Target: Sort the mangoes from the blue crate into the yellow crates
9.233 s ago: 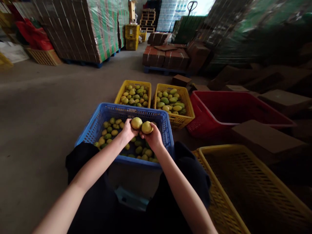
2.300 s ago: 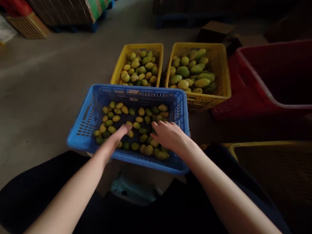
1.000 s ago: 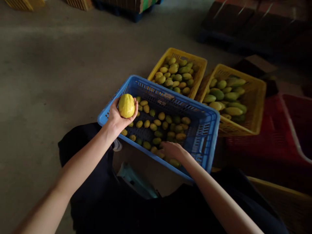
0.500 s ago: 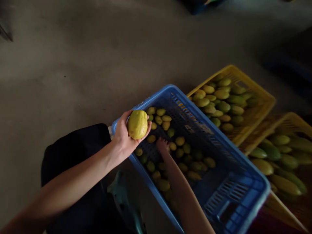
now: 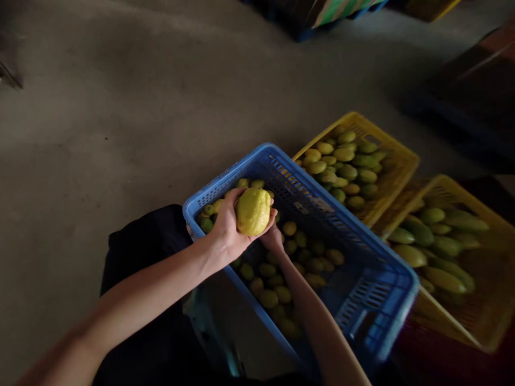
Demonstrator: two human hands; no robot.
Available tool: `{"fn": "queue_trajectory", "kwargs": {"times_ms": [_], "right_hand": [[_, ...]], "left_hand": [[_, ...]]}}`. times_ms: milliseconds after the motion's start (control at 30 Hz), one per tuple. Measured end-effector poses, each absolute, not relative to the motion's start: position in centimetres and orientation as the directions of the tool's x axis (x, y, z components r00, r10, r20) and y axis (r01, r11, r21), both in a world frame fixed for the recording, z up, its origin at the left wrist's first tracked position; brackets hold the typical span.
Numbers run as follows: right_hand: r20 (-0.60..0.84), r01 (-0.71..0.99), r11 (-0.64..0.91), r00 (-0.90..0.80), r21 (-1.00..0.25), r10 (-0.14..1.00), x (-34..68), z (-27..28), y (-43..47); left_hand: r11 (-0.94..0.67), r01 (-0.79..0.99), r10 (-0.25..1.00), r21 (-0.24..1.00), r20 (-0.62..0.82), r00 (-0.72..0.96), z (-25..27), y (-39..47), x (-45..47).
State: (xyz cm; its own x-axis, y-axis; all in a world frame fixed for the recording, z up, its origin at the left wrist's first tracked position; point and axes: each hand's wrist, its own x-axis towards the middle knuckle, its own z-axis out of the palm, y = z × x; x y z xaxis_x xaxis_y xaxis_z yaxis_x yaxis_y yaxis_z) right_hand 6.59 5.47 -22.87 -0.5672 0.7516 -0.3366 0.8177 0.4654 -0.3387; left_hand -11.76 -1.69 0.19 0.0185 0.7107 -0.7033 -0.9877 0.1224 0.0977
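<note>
A plump yellow, lightly ribbed fruit that looks like a papaya (image 5: 253, 212) rests in my left hand (image 5: 230, 229), whose fingers curl around its sides and underside. This hand is above the left part of a blue plastic crate (image 5: 346, 228). Lower down, inside the crate, my right hand (image 5: 273, 239) reaches among smaller-looking yellow and green fruits (image 5: 267, 298). My left hand covers the fingers of my right hand, so its grip is hidden. Fruits lie in loose groups on the crate's bottom.
Two yellow crates, one behind (image 5: 396, 177) and one at the right (image 5: 497, 252), hold elongated green-yellow fruits. A blue pallet (image 5: 303, 33) with a load stands far back. Stacked goods on the right sit in shadow. Concrete floor (image 5: 120, 107) extends left.
My left hand has moved right with the yellow fruit and is now over the crate, in front of my right hand. The view has shifted; the crates appear farther left.
</note>
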Motion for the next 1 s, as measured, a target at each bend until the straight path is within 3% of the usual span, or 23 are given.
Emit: {"fn": "queue_trajectory", "kwargs": {"times_ms": [67, 133, 233, 333, 433, 600, 733, 833, 1000], "right_hand": [[-0.259, 0.818, 0.159, -0.350, -0.553, 0.900, 7.3, -19.3, 5.4], [-0.210, 0.594, -0.059, -0.189, -0.803, 0.959, 8.1, -14.7, 5.4], [-0.132, 0.242, -0.099, -0.126, -0.965, 0.983, 9.5, -6.3, 4.8], [-0.080, 0.158, -0.057, -0.148, -0.986, 0.986, 11.2, 1.3, 2.7], [-0.022, 0.134, 0.000, -0.162, -0.991, 0.987, 13.2, 5.0, -0.7], [0.102, 0.020, 0.106, -0.126, -0.994, 0.987, 16.1, 3.0, -5.1], [0.017, -0.152, 0.021, 0.025, -0.988, 1.000, 16.9, 1.8, -6.3], [-0.033, -0.347, -0.025, 0.017, -0.938, 0.999, 17.2, 2.1, -6.4], [-0.020, -0.602, -0.074, -0.096, -0.795, 0.995, 16.6, 1.4, -5.7]], "left_hand": [[0.176, -0.981, 0.746, 0.078, -0.661, 0.081, 1.1, -1.8, -10.5], [0.206, -0.975, 0.781, 0.081, -0.614, 0.114, 2.2, -2.0, -9.3], [0.265, -0.960, 0.827, 0.096, -0.534, 0.175, 4.0, -2.3, -7.7], [0.337, -0.935, 0.866, 0.112, -0.426, 0.262, 5.0, -2.2, -6.0], [0.363, -0.906, 0.905, 0.216, -0.315, 0.287, 5.1, -1.9, -4.1], [0.230, -0.731, 0.973, 0.642, -0.154, 0.171, 3.7, -2.1, -0.5], [0.057, -0.483, 0.986, 0.874, 0.026, 0.164, 2.1, -3.6, 1.1], [-0.001, -0.410, 0.977, 0.912, 0.088, 0.193, 1.6, -4.3, 1.5], [0.136, -0.569, 0.978, 0.811, -0.018, 0.208, 1.9, -3.9, 1.6]]}}
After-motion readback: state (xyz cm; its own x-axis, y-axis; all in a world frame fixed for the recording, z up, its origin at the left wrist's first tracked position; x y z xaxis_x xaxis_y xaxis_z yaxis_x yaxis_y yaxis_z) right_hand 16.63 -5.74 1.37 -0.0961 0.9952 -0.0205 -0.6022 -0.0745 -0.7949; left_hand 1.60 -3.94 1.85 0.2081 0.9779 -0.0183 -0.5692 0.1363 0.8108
